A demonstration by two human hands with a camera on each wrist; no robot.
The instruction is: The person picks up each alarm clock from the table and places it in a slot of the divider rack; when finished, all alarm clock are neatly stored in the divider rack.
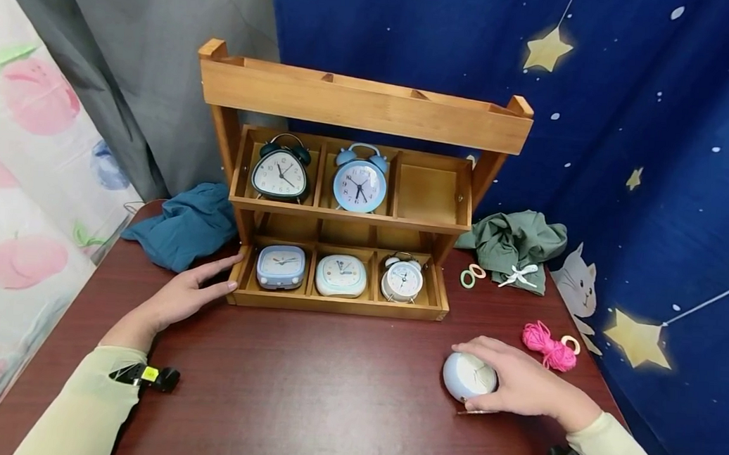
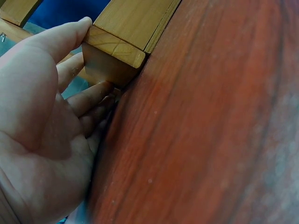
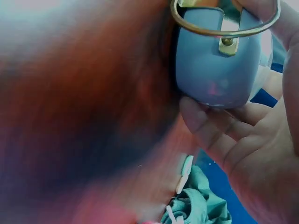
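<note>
Nearest the camera, a dark reddish wooden table point(image 1: 302, 385) spreads under both pale-sleeved arms. On its right side the right hand point(image 1: 521, 386) curls its fingers around a small pale blue alarm clock point(image 1: 468, 377) that lies on the tabletop; the right wrist view shows a brass ring handle on the clock's body. On the left, the left hand point(image 1: 185, 296) lies flat with relaxed, straight fingers, its fingertips touching the lower left corner of a wooden shelf point(image 1: 360, 111). The shelf's bottom row holds three small clocks, the middle row a dark green twin-bell clock point(image 1: 280, 171) and a light blue twin-bell clock point(image 1: 359, 181), with the right compartment bare. A pink yarn bundle point(image 1: 547, 344) lies just right of the right hand. Farther back, a teal cloth point(image 1: 183, 225) sits left of the shelf and a green cloth point(image 1: 515, 245) right of it. Behind hang a grey curtain point(image 1: 160, 65) and a starry blue backdrop point(image 1: 660, 171).
</note>
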